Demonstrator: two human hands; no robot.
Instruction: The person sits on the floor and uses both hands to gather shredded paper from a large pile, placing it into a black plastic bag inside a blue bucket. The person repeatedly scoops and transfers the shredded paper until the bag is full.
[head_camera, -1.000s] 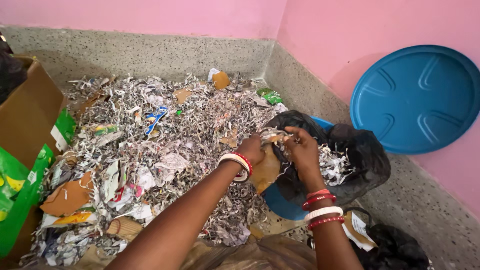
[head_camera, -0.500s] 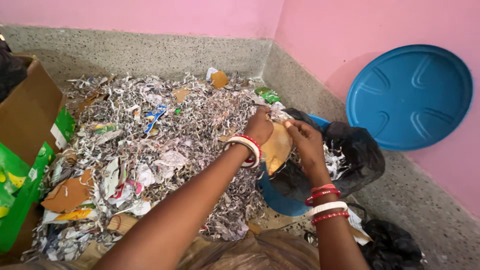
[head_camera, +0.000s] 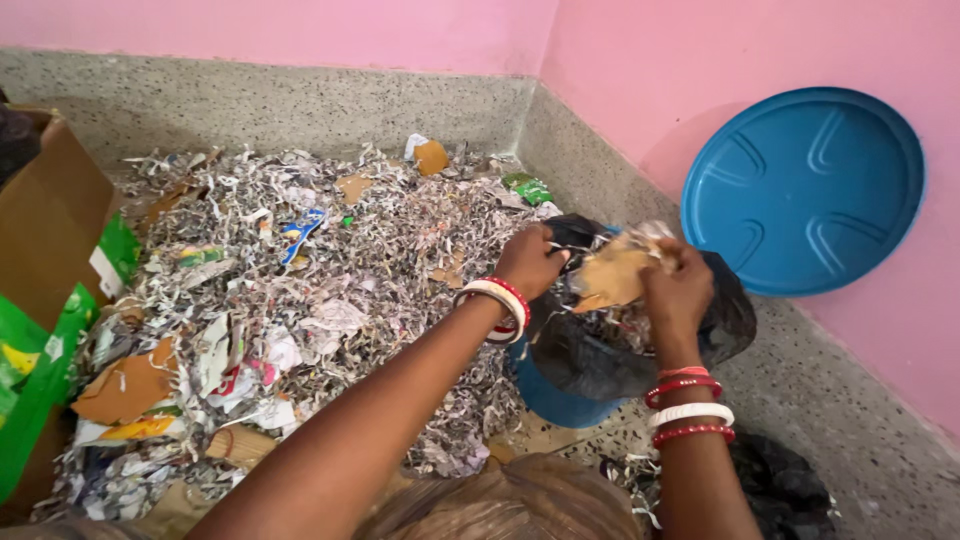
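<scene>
Since half a second ago the cardboard scrap (head_camera: 612, 275) has shifted from the left hand (head_camera: 527, 262) toward the right hand (head_camera: 678, 290), and now hangs over the black bag (head_camera: 610, 360) lining the blue bin (head_camera: 560, 402). The right fingers pinch its far edge; the left hand is fisted on the bag's rim, apparently holding it open. Shredded paper (head_camera: 350, 290) lies heaped to the left.

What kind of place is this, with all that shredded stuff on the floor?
Probably a corner of a room used for sorting waste paper. A big heap of shredded paper lies on a speckled stone floor against pink walls, beside a blue bin lined with a black bag and its lid.
</scene>
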